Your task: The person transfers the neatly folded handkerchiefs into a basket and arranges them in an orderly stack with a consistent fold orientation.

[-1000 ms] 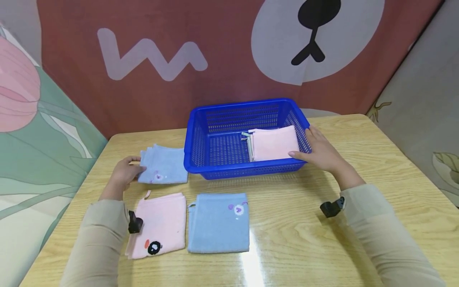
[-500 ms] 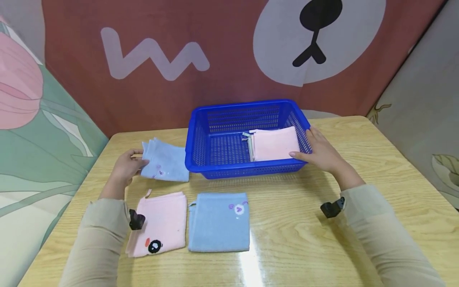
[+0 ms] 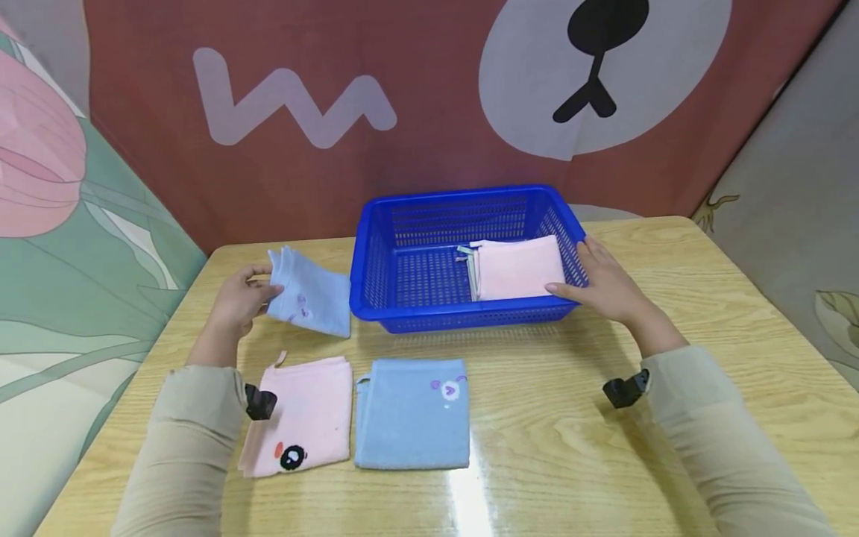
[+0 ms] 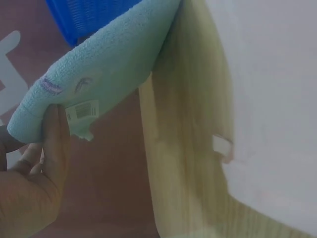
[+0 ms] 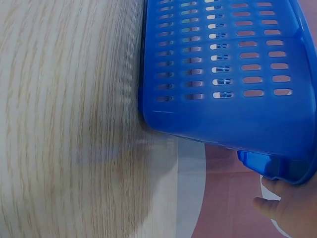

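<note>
My left hand (image 3: pixel 240 298) pinches the left edge of a folded light blue towel (image 3: pixel 314 294) between thumb and fingers. That edge is raised, while the towel's right end hangs lower beside the blue basket (image 3: pixel 456 323). In the left wrist view a white tag (image 4: pixel 82 110) shows on the underside of this towel. My right hand (image 3: pixel 604 287) grips the basket's right front corner, thumb over the front rim and fingers along the right side. Inside the basket, at its right, a folded pink towel (image 3: pixel 520 270) lies beside other pale folded edges.
Nearer me on the wooden table (image 3: pixel 557 440) lie a folded pink towel with a black-ringed eye (image 3: pixel 309 414) and, to its right, a folded blue towel with a small bear face (image 3: pixel 409 418). A printed cloth backdrop (image 3: pixel 429 89) stands behind the table.
My left hand has raised the left edge of the light blue towel, tilting it more steeply up from the table. The right hand keeps its grip on the basket.
</note>
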A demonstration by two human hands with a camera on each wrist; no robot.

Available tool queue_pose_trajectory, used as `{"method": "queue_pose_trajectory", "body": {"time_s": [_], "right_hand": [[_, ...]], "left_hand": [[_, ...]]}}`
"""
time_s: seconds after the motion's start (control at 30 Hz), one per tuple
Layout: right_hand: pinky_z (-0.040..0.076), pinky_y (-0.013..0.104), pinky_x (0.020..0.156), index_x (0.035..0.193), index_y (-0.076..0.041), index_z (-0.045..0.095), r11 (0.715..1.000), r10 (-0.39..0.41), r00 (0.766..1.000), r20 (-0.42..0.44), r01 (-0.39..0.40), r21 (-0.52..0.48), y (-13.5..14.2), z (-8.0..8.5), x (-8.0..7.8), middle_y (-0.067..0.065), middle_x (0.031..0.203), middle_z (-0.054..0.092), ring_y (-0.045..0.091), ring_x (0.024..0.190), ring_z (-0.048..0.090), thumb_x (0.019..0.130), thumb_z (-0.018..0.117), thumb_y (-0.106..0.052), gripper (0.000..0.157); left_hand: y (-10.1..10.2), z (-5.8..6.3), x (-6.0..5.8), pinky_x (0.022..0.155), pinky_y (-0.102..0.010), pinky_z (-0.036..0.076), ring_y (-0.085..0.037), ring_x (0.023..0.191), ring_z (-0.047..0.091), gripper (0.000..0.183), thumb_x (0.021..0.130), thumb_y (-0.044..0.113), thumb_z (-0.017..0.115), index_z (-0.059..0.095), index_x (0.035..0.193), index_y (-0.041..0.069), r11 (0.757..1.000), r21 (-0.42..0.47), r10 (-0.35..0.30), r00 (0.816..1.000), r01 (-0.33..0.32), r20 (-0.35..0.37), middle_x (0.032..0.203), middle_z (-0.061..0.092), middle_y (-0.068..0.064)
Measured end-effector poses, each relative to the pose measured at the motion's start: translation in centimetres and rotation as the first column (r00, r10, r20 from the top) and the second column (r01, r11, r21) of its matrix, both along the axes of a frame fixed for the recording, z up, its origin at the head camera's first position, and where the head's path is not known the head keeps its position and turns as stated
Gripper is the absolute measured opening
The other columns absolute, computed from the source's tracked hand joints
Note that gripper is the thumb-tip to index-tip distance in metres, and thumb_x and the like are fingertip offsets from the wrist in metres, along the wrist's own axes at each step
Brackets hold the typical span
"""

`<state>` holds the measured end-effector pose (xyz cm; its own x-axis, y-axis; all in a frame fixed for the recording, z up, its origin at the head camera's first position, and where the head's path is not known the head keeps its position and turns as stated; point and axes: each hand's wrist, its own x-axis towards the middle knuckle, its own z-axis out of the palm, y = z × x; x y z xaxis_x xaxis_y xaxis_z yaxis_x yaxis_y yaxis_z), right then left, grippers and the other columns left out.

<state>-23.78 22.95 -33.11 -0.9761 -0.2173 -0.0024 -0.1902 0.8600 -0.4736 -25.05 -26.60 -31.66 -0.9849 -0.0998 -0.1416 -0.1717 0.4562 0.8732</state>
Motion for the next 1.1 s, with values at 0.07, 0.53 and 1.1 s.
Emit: {"method": "queue_pose_trajectory", "body": {"time_s": [0.07, 0.53, 1.1], "right_hand": [[0.001, 0.053, 0.097, 0.134, 0.008, -0.001, 1.000, 0.001, 1.000, 0.002, -0.001, 0.002, 0.0, 0.0, 0.0, 0.024, 0.139, -0.008, 0.031, 0.127, -0.013, 0.078, 0.050, -0.056, 0.099], [0.002, 0.054, 0.096, 0.134, 0.007, -0.001, 1.000, -0.001, 1.000, 0.001, 0.001, -0.001, 0.1, -0.2, -0.1, 0.023, 0.139, -0.009, 0.031, 0.126, -0.013, 0.077, 0.050, -0.056, 0.100], [0.001, 0.052, 0.097, 0.134, 0.007, -0.001, 1.000, 0.002, 1.000, -0.002, -0.002, -0.011, 0.1, 0.0, -0.1, 0.024, 0.139, -0.008, 0.031, 0.127, -0.012, 0.078, 0.050, -0.055, 0.099]], "left_hand": [[0.1, 0.2, 0.1, 0.060, -0.018, 0.043, -0.003, 0.064, 0.048, 0.047, 0.087, 0.010, 0.050, 0.031, 0.128, -0.001, 1.000, 0.006, 0.002, 1.000, -0.002, -0.005, 0.087, 0.047, -0.002], [0.7, 2.3, 0.2, 0.058, -0.016, 0.044, -0.002, 0.065, 0.051, 0.031, 0.084, 0.006, 0.053, 0.041, 0.112, 0.009, 0.975, 0.222, 0.030, 0.996, -0.012, -0.079, 0.078, 0.052, 0.007], [0.7, 4.2, 0.4, 0.055, -0.017, 0.044, -0.003, 0.064, 0.054, 0.021, 0.081, 0.005, 0.058, 0.047, 0.097, 0.015, 0.920, 0.382, 0.155, 0.978, -0.090, -0.142, 0.074, 0.057, 0.009]]}}
